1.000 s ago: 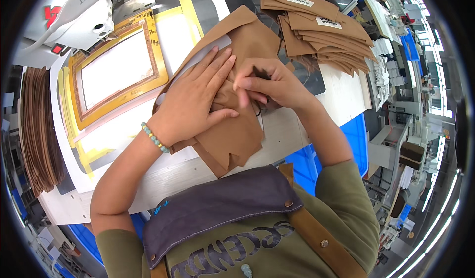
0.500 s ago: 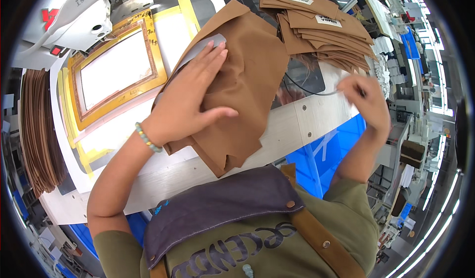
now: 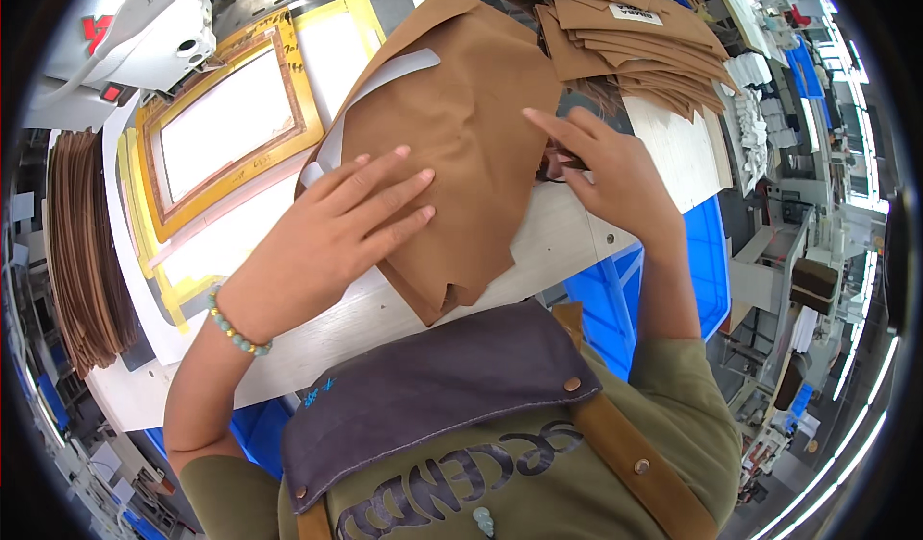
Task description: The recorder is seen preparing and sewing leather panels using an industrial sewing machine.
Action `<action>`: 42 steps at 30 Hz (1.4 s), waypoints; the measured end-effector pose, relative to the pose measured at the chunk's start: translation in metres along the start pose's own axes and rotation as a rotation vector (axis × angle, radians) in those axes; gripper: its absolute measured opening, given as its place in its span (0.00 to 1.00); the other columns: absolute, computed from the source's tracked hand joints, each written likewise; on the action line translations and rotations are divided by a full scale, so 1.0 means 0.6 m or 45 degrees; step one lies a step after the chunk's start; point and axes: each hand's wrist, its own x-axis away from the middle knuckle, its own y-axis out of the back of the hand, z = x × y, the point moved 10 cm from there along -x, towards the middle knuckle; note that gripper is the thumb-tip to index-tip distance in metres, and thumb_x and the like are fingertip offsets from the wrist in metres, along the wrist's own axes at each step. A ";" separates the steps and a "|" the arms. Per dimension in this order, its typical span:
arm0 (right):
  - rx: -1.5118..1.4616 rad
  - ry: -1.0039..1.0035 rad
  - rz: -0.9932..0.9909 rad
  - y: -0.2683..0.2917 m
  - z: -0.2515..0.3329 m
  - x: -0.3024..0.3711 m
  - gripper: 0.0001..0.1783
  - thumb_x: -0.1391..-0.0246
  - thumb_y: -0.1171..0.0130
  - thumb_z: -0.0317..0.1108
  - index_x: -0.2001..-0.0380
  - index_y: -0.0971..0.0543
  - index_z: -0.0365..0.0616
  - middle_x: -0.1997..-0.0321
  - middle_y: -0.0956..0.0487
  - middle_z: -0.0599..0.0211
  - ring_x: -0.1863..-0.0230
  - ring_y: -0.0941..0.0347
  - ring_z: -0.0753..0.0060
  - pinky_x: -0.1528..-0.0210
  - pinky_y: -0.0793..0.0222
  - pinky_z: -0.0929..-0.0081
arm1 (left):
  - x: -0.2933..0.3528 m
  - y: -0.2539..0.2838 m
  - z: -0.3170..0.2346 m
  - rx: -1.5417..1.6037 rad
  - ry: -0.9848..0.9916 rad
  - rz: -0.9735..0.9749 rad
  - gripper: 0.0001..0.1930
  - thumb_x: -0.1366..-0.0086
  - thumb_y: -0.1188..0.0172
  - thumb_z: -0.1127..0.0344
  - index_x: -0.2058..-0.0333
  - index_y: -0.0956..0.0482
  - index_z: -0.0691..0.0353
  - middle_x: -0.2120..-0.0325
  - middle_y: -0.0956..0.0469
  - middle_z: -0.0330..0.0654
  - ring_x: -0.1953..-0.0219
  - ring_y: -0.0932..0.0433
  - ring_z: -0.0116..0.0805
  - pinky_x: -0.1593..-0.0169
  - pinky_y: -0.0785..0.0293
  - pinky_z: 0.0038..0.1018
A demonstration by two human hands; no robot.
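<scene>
A folded brown fabric piece [image 3: 481, 146] lies on the white table, with a pale grey strip [image 3: 409, 67] showing along its left edge. My left hand [image 3: 332, 232] rests flat on its lower left part, fingers stretched and slightly spread. By the fabric's right edge is my right hand [image 3: 615, 170], its index finger reaching over the brown piece and its thumb held apart below. Something dark and glossy shows between that thumb and the fingers; I cannot make out what it is.
A yellow frame [image 3: 308, 117] and a white machine [image 3: 163, 45] are at the left. Brown pieces form a stack [image 3: 87, 251] at the far left and a labelled pile [image 3: 635, 50] at the back right. Blue crates [image 3: 707, 261] sit below the table edge.
My left hand has slid down and left off the grey strip, uncovering it. My right hand has come left from beyond the table's right side to the fabric's edge.
</scene>
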 end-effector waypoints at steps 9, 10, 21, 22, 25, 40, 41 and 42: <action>-0.171 0.202 -0.464 0.041 -0.012 -0.031 0.11 0.39 0.32 0.25 0.53 0.14 0.46 0.57 0.19 0.70 0.68 0.18 0.64 0.65 0.24 0.66 | -0.009 0.044 0.009 0.181 -0.023 -0.290 0.16 0.37 0.37 0.78 0.50 0.14 0.61 0.42 0.14 0.45 0.33 0.20 0.52 0.37 0.18 0.42; -0.166 0.212 -0.473 0.058 -0.003 -0.034 0.11 0.39 0.32 0.25 0.53 0.14 0.46 0.57 0.19 0.70 0.68 0.18 0.64 0.65 0.24 0.66 | -0.011 0.069 0.017 0.278 0.023 -0.381 0.15 0.35 0.40 0.79 0.51 0.14 0.64 0.45 0.13 0.48 0.36 0.16 0.51 0.40 0.17 0.40; -0.367 0.065 -0.770 0.305 0.023 -0.060 0.10 0.29 0.32 0.39 0.55 0.14 0.43 0.66 0.19 0.79 0.67 0.28 0.89 0.64 0.33 0.83 | 0.045 0.040 0.131 2.064 0.833 -1.068 0.22 0.16 0.46 0.62 0.30 0.28 0.64 0.42 0.18 0.40 0.45 0.18 0.24 0.44 0.19 0.24; -0.341 -0.024 -0.561 0.276 0.014 -0.089 0.12 0.31 0.31 0.40 0.55 0.13 0.43 0.66 0.17 0.74 0.67 0.24 0.83 0.63 0.30 0.79 | 0.045 0.006 0.144 2.156 0.940 -1.007 0.22 0.16 0.45 0.62 0.30 0.27 0.63 0.42 0.18 0.40 0.46 0.17 0.25 0.44 0.19 0.25; -0.077 -0.002 -0.433 0.179 -0.049 -0.126 0.15 0.33 0.31 0.42 0.54 0.13 0.42 0.64 0.14 0.65 0.64 0.18 0.69 0.58 0.25 0.72 | 0.044 -0.046 0.163 2.201 1.191 -0.837 0.23 0.17 0.45 0.62 0.29 0.28 0.63 0.44 0.18 0.37 0.47 0.18 0.23 0.43 0.20 0.24; -0.204 0.241 -0.172 0.008 0.025 -0.131 0.13 0.37 0.29 0.33 0.53 0.15 0.39 0.60 0.18 0.59 0.56 0.19 0.53 0.54 0.24 0.60 | -0.057 -0.017 0.062 0.215 0.387 -0.343 0.20 0.29 0.35 0.72 0.40 0.17 0.64 0.32 0.22 0.48 0.27 0.28 0.54 0.28 0.29 0.46; -0.204 0.238 -0.172 -0.007 0.022 -0.136 0.13 0.37 0.29 0.33 0.53 0.15 0.39 0.60 0.18 0.59 0.56 0.19 0.53 0.54 0.24 0.60 | -0.060 -0.030 0.053 0.111 0.361 -0.308 0.20 0.30 0.34 0.71 0.40 0.17 0.64 0.32 0.23 0.48 0.27 0.28 0.54 0.28 0.28 0.46; -0.264 0.221 -0.166 -0.020 0.016 -0.142 0.12 0.37 0.29 0.33 0.54 0.16 0.39 0.60 0.18 0.59 0.56 0.19 0.53 0.54 0.24 0.60 | -0.061 -0.039 0.047 0.007 0.335 -0.273 0.21 0.31 0.32 0.69 0.40 0.17 0.63 0.32 0.23 0.47 0.27 0.28 0.54 0.29 0.28 0.46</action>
